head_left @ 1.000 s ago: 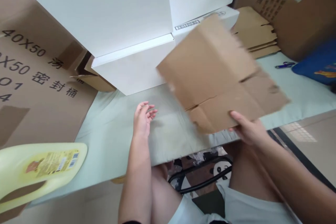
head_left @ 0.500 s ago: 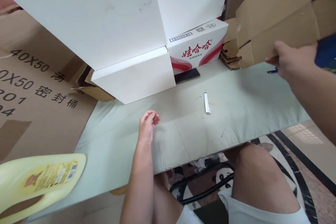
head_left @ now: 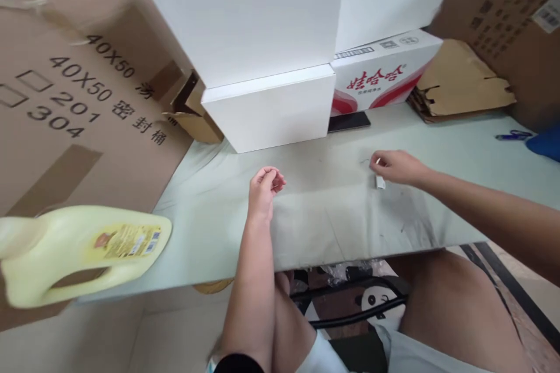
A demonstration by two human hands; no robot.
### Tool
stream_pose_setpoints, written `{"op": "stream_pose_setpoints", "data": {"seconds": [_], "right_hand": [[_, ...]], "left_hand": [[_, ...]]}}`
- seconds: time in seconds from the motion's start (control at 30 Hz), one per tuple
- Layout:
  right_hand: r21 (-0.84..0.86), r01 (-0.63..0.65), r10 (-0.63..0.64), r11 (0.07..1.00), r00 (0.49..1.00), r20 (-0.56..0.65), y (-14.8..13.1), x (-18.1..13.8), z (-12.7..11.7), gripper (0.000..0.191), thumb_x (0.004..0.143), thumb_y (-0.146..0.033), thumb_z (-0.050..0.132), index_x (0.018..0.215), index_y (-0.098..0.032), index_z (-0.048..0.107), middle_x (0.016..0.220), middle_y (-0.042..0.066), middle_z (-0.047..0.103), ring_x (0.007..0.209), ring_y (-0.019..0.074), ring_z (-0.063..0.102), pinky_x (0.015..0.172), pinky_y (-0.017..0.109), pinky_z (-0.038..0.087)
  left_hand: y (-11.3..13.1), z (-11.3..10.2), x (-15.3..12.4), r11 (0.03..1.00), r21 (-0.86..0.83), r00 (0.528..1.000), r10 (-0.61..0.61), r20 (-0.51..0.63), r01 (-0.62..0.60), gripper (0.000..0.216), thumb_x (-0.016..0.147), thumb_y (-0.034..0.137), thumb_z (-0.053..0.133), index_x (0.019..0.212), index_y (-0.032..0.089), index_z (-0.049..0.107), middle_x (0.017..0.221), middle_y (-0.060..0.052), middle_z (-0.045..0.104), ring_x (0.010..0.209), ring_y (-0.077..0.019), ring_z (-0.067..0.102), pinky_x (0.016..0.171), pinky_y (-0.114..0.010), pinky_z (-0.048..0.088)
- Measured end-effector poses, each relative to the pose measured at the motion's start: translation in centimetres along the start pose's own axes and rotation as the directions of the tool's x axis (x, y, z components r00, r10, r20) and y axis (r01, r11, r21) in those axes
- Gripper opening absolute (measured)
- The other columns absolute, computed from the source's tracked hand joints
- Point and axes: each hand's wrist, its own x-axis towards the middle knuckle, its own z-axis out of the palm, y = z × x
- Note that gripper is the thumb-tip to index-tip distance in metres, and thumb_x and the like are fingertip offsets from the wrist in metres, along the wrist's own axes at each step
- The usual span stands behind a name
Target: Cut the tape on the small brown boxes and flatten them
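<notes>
My right hand (head_left: 398,166) reaches in from the right, its fingers curled down and closed on a slim white utility knife (head_left: 380,182). Only the lower end of the knife shows; the fingers cover the rest. On the cloth-covered table (head_left: 301,233), my left hand (head_left: 266,182) rests in front of a low white box (head_left: 269,116). Its fingers are curled in with the thumb against them, and I see nothing between them.
A black phone (head_left: 349,122) lies before the red-and-white carton (head_left: 380,78). Flattened cardboard (head_left: 468,84) sits at the back right, near a purple-handled item (head_left: 513,136) and something blue (head_left: 546,143). At left are a yellow jug (head_left: 87,250) and a large printed carton (head_left: 48,151).
My right hand has let go of the cardboard at the back right and come down left onto the white knife. My left hand keeps its pose; the camera view has turned left.
</notes>
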Motion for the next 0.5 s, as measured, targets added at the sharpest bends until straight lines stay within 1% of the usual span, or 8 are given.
{"op": "stream_pose_setpoints", "data": {"seconds": [0.07,0.17,0.27,0.33,0.37,0.43,0.47,0.5], "right_hand": [[-0.121,0.201,-0.196,0.972,0.979,0.051,-4.2,-0.7,1.7,0.008,0.087,-0.022,0.063,0.082,-0.023,0.068,0.077,0.003,0.075,0.071,0.0199,0.066,0.068,0.031,0.042],[-0.233,0.438,-0.413,0.868,0.898,0.148,-11.0,-0.8,4.2,0.01,0.089,-0.025,0.059,0.091,-0.024,0.069,0.084,0.002,0.077,0.073,0.0191,0.067,0.064,0.029,0.04],[-0.282,0.596,-0.559,0.752,0.803,0.206,-17.6,0.1,6.9,0.015,0.092,-0.025,0.057,0.1,-0.024,0.07,0.094,0.004,0.078,0.079,0.0197,0.069,0.065,0.03,0.043],[-0.291,0.67,-0.635,0.683,0.742,0.216,-22.1,1.2,8.9,0.021,0.094,-0.023,0.055,0.108,-0.022,0.07,0.109,0.006,0.077,0.087,0.0211,0.071,0.071,0.031,0.048],[-0.291,0.697,-0.665,0.655,0.715,0.216,-24.3,1.8,9.8,0.024,0.095,-0.022,0.053,0.113,-0.021,0.07,0.12,0.008,0.074,0.092,0.0213,0.071,0.075,0.031,0.05],[-0.285,0.739,-0.717,0.61,0.668,0.199,-29.0,3.3,11.5,0.032,0.097,-0.02,0.051,0.124,-0.019,0.067,0.141,0.009,0.063,0.1,0.0209,0.071,0.083,0.032,0.053],[-0.282,0.75,-0.735,0.598,0.654,0.178,-31.3,4.2,12.1,0.034,0.097,-0.019,0.05,0.128,-0.018,0.065,0.152,0.01,0.054,0.105,0.021,0.071,0.087,0.032,0.054],[-0.272,0.771,-0.773,0.576,0.622,0.127,-33.7,5.2,12.7,0.036,0.099,-0.02,0.049,0.133,-0.017,0.063,0.16,0.01,0.044,0.111,0.0221,0.07,0.092,0.033,0.054]], "left_hand": [[0.3,-0.7,-0.3,0.999,-0.046,1.0,0.015,-0.003,-0.015,0.033,0.057,0.042,0.075,0.075,0.02,0.058,0.066,0.003,0.064,0.06,-0.0112,0.064,0.061,-0.023,0.047],[0.9,-2.1,-0.7,0.991,-0.128,0.999,0.042,-0.003,-0.042,0.03,0.062,0.041,0.075,0.076,0.02,0.058,0.067,0.003,0.063,0.061,-0.0116,0.063,0.062,-0.024,0.047],[1.6,-3.9,-0.9,0.98,-0.192,0.998,0.045,-0.032,-0.051,0.026,0.067,0.038,0.073,0.076,0.02,0.057,0.069,0.002,0.063,0.061,-0.0116,0.062,0.063,-0.024,0.046],[2.1,-5.2,-0.8,0.971,-0.232,0.997,0.034,-0.064,-0.048,0.022,0.069,0.037,0.07,0.075,0.02,0.058,0.069,0.002,0.062,0.061,-0.0111,0.061,0.063,-0.024,0.046],[2.3,-5.8,-0.8,0.966,-0.252,0.996,0.032,-0.08,-0.052,0.019,0.07,0.035,0.069,0.074,0.02,0.058,0.069,0.002,0.061,0.061,-0.0107,0.06,0.063,-0.024,0.045],[2.8,-6.9,-0.7,0.955,-0.288,0.993,0.037,-0.111,-0.067,0.016,0.072,0.033,0.066,0.074,0.02,0.058,0.069,0.002,0.06,0.061,-0.0101,0.058,0.063,-0.024,0.045],[2.9,-7.4,-0.6,0.951,-0.3,0.991,0.038,-0.125,-0.074,0.014,0.074,0.032,0.065,0.073,0.02,0.058,0.069,0.002,0.06,0.061,-0.01,0.058,0.063,-0.024,0.044],[3.0,-7.7,-0.6,0.948,-0.308,0.99,0.034,-0.136,-0.075,0.013,0.075,0.031,0.064,0.073,0.02,0.058,0.069,0.002,0.06,0.062,-0.0102,0.058,0.064,-0.024,0.044]]}}
